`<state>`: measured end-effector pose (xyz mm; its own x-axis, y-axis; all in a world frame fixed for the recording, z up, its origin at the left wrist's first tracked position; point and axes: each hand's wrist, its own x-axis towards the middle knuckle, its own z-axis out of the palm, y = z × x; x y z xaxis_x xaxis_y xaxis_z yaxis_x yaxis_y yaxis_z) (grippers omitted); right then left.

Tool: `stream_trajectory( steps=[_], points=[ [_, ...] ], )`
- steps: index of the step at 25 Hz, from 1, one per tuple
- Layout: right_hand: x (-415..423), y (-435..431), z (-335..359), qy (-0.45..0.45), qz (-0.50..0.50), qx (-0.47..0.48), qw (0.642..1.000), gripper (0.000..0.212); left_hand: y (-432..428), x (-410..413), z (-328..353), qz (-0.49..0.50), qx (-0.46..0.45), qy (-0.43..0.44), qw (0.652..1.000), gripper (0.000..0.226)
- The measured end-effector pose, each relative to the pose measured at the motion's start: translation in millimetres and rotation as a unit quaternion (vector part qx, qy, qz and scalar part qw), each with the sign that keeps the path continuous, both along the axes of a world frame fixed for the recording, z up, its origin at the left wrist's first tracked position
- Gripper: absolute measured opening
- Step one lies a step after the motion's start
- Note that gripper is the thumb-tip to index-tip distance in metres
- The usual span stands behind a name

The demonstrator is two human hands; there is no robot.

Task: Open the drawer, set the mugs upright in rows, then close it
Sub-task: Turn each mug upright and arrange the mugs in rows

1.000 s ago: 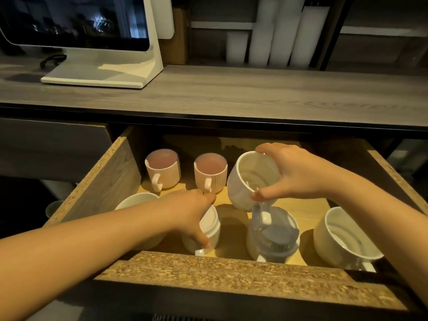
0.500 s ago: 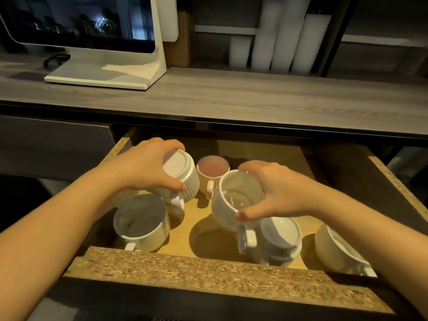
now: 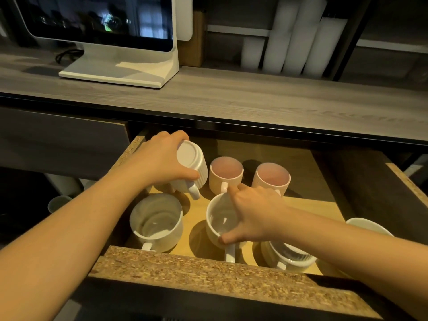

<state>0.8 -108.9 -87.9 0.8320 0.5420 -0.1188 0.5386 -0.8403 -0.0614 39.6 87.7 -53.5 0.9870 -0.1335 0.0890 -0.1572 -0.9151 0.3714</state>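
The drawer (image 3: 208, 272) stands open below the counter. My left hand (image 3: 159, 163) grips a ribbed white mug (image 3: 193, 169) at the back left, base up and tilted, above the drawer floor. My right hand (image 3: 252, 216) holds a round white mug (image 3: 218, 222) by its rim, upright in the front row with its handle toward me. Two pink mugs (image 3: 225, 174) (image 3: 272, 179) stand upright at the back. A white mug (image 3: 156, 224) is upright at front left. A ribbed mug (image 3: 291, 257) sits at front right, partly under my right forearm.
A white bowl-shaped mug (image 3: 366, 224) shows at the drawer's right side behind my forearm. On the counter (image 3: 231, 96) above stand a white monitor (image 3: 111, 38) and several white cylinders (image 3: 294, 35). The drawer's chipboard front edge lies nearest to me.
My right hand has lowered the round white mug into the front row, now upright. My left hand has carried the ribbed white mug further back and higher, still base up.
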Motion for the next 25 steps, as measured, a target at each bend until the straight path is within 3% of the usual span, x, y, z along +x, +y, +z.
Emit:
stream_trajectory(
  steps=[16,19,23,25],
  points=[
    [0.2,1.8,-7.7,0.070,-0.016,0.008,0.997,0.082,-3.5,-2.1,-1.0,0.006,-0.002,-0.021,1.000,0.076],
    [6.2,-5.4,0.4,0.130,-0.039,0.035,0.990,0.074,-7.0,-4.5,3.2,-0.003,-0.032,-0.044,0.999,0.077],
    [25.5,-35.1,30.4,0.111,-0.108,0.112,0.982,0.051,-18.5,-4.8,13.8,-0.051,-0.108,-0.051,0.992,0.075],
    [34.2,-55.5,45.5,0.118,-0.142,0.170,0.968,0.049,-31.9,-6.7,19.1,-0.103,-0.151,-0.039,0.982,0.069]
  ],
)
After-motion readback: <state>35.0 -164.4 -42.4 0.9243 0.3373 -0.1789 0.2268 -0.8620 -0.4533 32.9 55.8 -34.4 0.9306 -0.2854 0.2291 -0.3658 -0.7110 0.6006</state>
